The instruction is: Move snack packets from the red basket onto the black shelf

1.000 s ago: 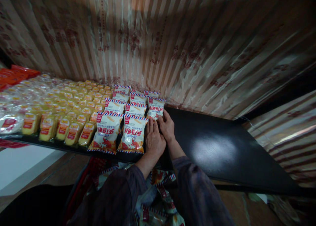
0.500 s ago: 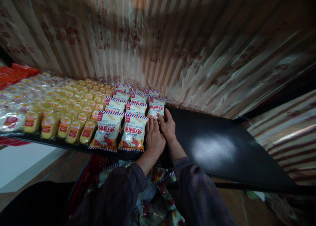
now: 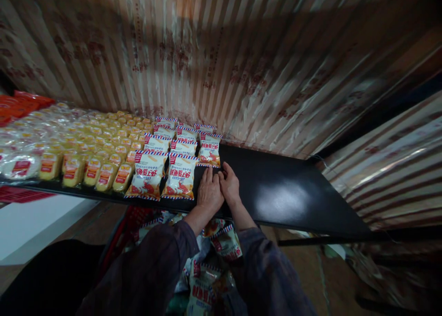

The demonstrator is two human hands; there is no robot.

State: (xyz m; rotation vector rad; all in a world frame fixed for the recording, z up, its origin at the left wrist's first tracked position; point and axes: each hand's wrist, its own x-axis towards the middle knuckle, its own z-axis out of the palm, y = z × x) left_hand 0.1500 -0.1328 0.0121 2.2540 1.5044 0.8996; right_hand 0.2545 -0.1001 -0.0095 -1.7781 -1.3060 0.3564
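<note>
My left hand (image 3: 210,190) lies on the black shelf (image 3: 286,182), fingers stretched toward the lower edge of a white-and-orange snack bag (image 3: 209,150). Close against it, my right hand (image 3: 229,183) is at the bag's lower right, fingers loosely extended and holding nothing. That bag leans back in the rightmost column, its front printed with red lettering. To its left, two more columns of the same bags stand, with a front bag (image 3: 178,177) beside my left hand. Whether the fingertips touch the bag's lower edge, I cannot tell.
Rows of yellow wrapped cakes (image 3: 94,169) and white wrapped cakes (image 3: 21,167) fill the shelf's left. Orange packets (image 3: 20,108) lie at the far left. Below the shelf, loose snack bags (image 3: 203,288) are heaped under my arms. A striped plastic-covered backing (image 3: 207,44) rises behind.
Both hands have drawn back slightly from the rightmost bag, which now stands free behind the fingertips. The view has shifted a little.
</note>
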